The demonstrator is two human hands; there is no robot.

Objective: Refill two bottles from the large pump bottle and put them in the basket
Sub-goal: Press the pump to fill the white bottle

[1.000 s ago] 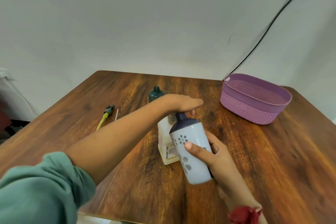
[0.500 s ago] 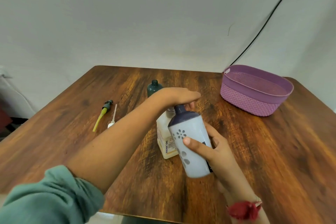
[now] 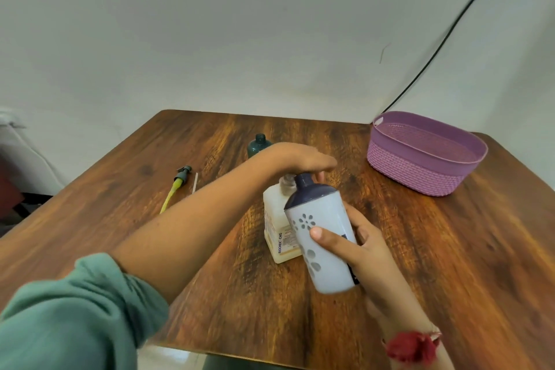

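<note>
Far left of the large pump bottle (image 3: 277, 225), my feed cuts off a green sleeve (image 3: 75, 318) at the frame edge. Left of that bottle a loose yellow pump (image 3: 175, 189) lies on the table (image 3: 450, 249). Behind it stands a dark teal bottle (image 3: 258, 146), its body mostly hidden by the forearm. The left hand (image 3: 300, 158) lies flat, fingers straight, on the pump bottle's top, hiding the nozzle. Just right, the white bottle (image 3: 321, 237) tilts with its neck under that hand, wrapped by the right hand (image 3: 363, 246). The purple basket (image 3: 420, 171) sits far right and behind. Compared with half a second ago, both hands and the tilt look unchanged
</note>
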